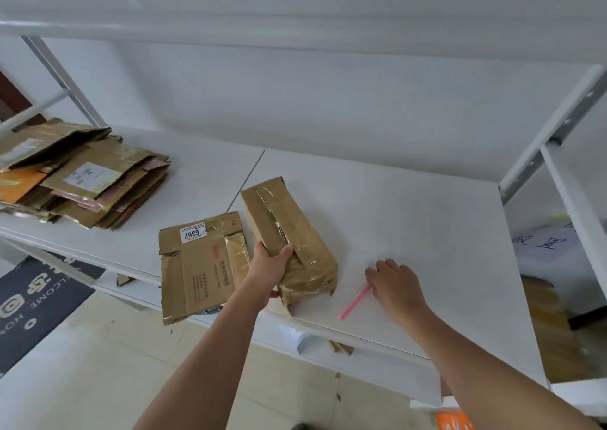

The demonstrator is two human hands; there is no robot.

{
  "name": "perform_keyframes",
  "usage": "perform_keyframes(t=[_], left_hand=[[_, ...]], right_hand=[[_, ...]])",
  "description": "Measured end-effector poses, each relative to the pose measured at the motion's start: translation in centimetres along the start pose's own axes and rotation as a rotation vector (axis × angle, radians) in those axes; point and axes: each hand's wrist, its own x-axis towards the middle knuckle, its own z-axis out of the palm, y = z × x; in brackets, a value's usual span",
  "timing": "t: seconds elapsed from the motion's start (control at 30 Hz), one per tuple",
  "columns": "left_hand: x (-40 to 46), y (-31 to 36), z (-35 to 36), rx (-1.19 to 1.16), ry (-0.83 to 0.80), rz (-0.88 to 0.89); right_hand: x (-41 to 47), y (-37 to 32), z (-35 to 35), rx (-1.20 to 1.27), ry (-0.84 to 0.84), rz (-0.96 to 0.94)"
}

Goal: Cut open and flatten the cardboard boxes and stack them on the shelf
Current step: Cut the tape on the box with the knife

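A long, taped-up cardboard box [289,232] lies on the white shelf board [427,226]. My left hand [269,268] grips it at its near left side, thumb over the top. A flattened box with a white 6367 label [200,265] lies to its left and overhangs the shelf's front edge. My right hand [395,283] rests palm down on the shelf, over the top end of a pink cutter [353,303]; whether the fingers hold it I cannot tell. A stack of flattened boxes [82,180] sits at the far left of the shelf.
White metal uprights [555,131] frame the shelf on the right and back left. A higher shelf board [295,9] hangs overhead. A dark welcome mat [36,301] lies on the tiled floor at the left. Cardboard scraps [341,347] sit on the lower shelf.
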Motion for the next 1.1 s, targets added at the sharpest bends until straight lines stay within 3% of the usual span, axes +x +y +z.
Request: perform_keyframes(t=[0.13, 0.23, 0.33, 0.5, 0.73, 0.83, 0.97, 1.1], left_hand=[[0.0, 0.2, -0.3, -0.004, -0.012, -0.015], [0.1, 0.3, -0.6, -0.006, -0.03, -0.026], [0.0, 0.1, -1.0, -0.015, -0.038, -0.016], [0.3, -0.4, -1.0, 0.027, -0.032, 0.046], [1.2, -0.8, -2.0, -0.031, -0.086, 0.012], [2.3, 0.4, -2.9, -0.136, -0.008, -0.041], [3.1, 1.5, -3.6, -0.087, -0.012, 0.121], [3.1, 1.2, -3.5, -0.137, -0.035, 0.149]], right_hand=[[2.2, 0.0, -1.2, 0.288, 0.108, 0.243], [5.4, -1.6, -3.4, 0.669, 0.262, 0.471], [8.7, -4.4, -6.2, 0.956, 0.449, 0.392], [13.5, -10.0, -7.9, 1.328, 0.261, 0.281], [16.7, -12.0, -5.9, 1.338, 0.178, 0.283], [16.7, -12.1, -5.3, 1.267, 0.174, 0.235], [17.0, -12.1, -4.7, 1.198, 0.191, 0.197], [17.9, -11.8, -4.8, 1.16, 0.187, 0.19]])
